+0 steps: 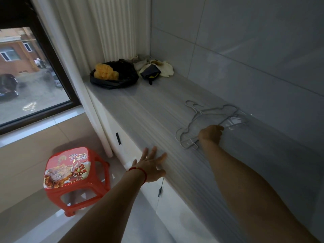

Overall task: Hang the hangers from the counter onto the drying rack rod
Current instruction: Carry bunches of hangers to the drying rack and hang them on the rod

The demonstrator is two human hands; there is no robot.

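view: head, the only one; looking down along the worktop
hangers: small stack of pale wire ones, flat on the worktop near the wall; count unclear, at least two hooks show
hanger axis: long axis runs diagonal, near-left end toward me, far-right end toward the wall; hooks point away to the far left
right hand: on the hangers, over the bottom bars at mid-stack; my fingers curl down round the wire, so I judge a grip, though the fingertips are hidden under the hand
left hand: spread flat, fingers straight, pressed on the worktop's front edge; holds nothing
nearer hand: right, already touching; left is well apart from the stack, down the front edge
key relation: stack lies right under my right palm, grip sits across the long axis near the middle, so a lift should come up roughly level
rod: not in view; cannot say which way I must turn
step: pick-up, judged only just starting; hangers not yet off the worktop
risk: wires may tangle or one slip out if the grip misses a bar
other: black bag with something yellow and a cloth heap at the far end; red stool on the floor left; window beyond
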